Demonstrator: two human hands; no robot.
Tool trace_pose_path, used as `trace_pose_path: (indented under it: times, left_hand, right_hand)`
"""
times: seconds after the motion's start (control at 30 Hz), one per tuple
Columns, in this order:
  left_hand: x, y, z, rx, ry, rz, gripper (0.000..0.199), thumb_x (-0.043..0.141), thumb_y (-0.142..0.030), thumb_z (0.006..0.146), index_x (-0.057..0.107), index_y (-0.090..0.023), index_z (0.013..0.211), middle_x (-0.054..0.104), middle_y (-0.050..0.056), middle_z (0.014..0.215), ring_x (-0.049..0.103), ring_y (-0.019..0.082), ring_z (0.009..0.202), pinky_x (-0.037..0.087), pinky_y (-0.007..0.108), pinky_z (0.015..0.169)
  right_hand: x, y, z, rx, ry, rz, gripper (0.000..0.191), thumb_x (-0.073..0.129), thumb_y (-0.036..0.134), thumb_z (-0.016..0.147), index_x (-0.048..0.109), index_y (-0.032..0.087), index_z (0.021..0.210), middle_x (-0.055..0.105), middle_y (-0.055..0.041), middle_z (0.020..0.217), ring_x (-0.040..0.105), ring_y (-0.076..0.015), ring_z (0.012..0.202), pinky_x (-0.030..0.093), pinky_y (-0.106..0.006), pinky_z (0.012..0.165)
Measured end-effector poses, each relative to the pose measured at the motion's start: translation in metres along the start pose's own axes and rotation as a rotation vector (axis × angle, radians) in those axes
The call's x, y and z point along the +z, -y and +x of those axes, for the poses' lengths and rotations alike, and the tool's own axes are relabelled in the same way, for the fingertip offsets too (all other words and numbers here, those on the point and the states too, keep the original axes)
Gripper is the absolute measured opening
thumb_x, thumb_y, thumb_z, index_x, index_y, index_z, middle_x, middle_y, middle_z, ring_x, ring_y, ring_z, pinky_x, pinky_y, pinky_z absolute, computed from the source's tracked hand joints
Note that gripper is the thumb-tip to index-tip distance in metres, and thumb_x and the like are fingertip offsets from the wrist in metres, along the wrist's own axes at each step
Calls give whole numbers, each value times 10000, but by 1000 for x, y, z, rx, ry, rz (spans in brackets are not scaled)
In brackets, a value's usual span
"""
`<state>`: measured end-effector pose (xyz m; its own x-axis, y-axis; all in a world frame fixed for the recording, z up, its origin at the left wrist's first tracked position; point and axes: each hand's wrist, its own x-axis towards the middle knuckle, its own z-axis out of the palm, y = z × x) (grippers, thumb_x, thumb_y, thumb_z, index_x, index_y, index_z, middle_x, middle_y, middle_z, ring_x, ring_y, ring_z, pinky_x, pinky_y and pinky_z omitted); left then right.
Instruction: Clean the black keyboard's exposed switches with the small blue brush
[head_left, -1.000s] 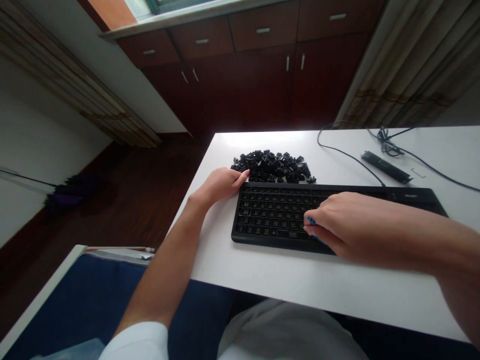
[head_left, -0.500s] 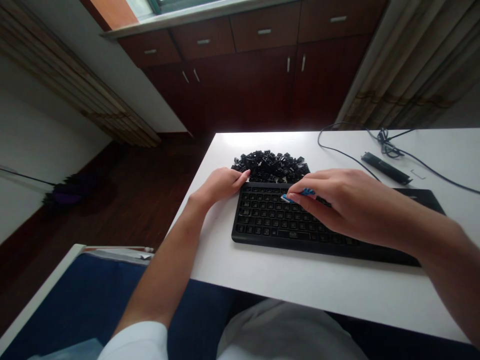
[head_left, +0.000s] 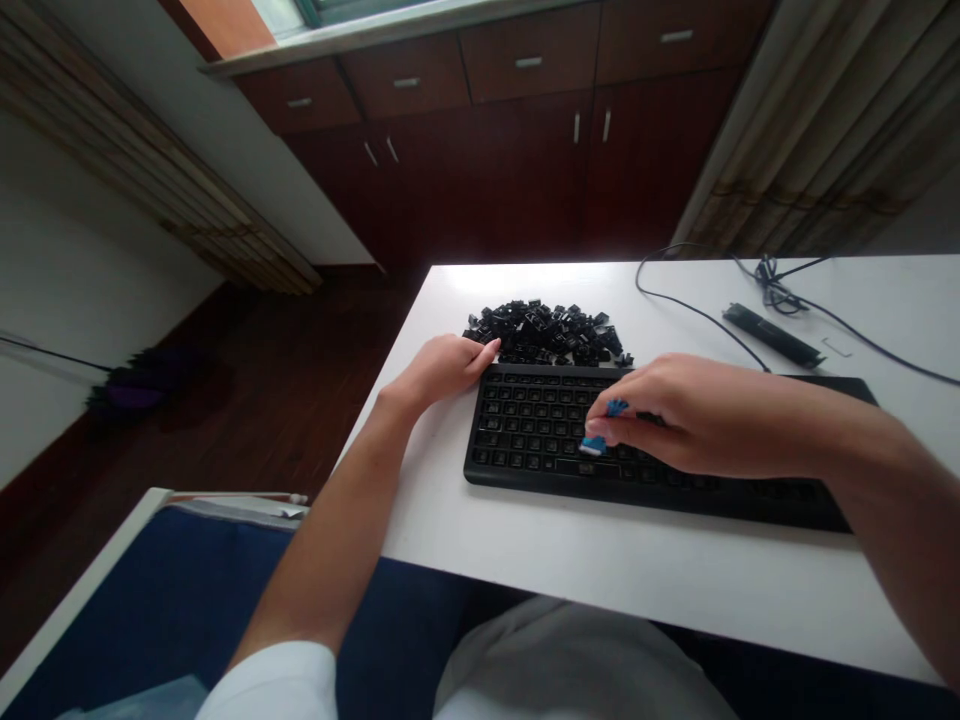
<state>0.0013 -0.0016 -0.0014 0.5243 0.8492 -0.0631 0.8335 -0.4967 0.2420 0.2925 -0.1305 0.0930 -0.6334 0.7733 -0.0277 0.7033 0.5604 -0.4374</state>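
A black computer keyboard [head_left: 532,430] lies on the white table [head_left: 525,540], its keys lit faintly. My left hand [head_left: 439,370] rests on the table with its fingertips at the keyboard's top left corner, right beside a heap of loose black keycaps [head_left: 544,332]. My right hand [head_left: 675,415] hangs over the middle of the keyboard, pinching a small blue tool [head_left: 596,445], perhaps a keycap puller. The tool's tip is down among the keys. My palm hides the keyboard's central keys.
A thin dark cable [head_left: 697,315] loops across the table's far side, with a black bar-shaped device [head_left: 772,335] beside it. Wooden cabinets stand beyond the table. A broom [head_left: 135,390] lies on the floor to the left.
My right hand has moved toward the front of the keyboard, lowering the blue tool among the keys. My left hand and the keycap heap have not moved.
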Motion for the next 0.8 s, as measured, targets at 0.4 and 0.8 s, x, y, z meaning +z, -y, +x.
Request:
trace_pose_path:
  times: [0.4, 0.8]
  left_hand:
    - [-1, -1, 0, 4, 3, -9, 653, 308, -585, 1035, 406, -202, 514, 419, 14, 501, 332, 144, 501, 240, 334, 607]
    - [-1, -1, 0, 4, 6, -2, 667, 294, -599, 1035, 436, -202, 517, 445, 22, 506, 336, 143, 502, 241, 330, 608]
  right_hand:
    - [3, -2, -1, 225, -58, -351, 432, 425, 372, 1006, 730, 200, 752, 734, -84, 707, 639, -200, 643, 368, -324, 598]
    - [0, -2, -5, 195, 13, -306, 398, 453, 355, 973, 622, 214, 642, 663, -48, 599, 554, -177, 530, 320, -340, 551]
